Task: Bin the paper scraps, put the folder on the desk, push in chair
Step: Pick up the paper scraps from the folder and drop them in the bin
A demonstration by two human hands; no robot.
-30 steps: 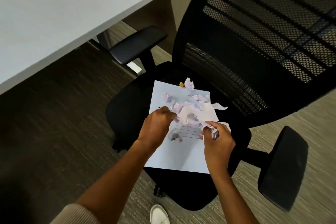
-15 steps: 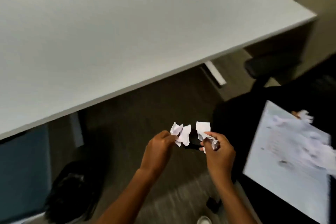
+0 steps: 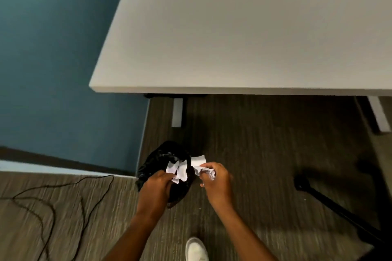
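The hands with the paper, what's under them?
Under the left hand and its paper scraps sits a bin with a black liner on the carpet. The right hand is beside it, over carpet. The bin's inside is too dark and partly covered.

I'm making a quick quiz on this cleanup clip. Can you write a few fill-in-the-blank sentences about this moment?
1. Both hands hold crumpled ____ scraps.
2. The left hand is above a ____ bin lined with a bag.
3. The bin stands on the floor beside the teal ____.
4. The desk top is ____ in colour.

Missing words: paper; black; wall; white
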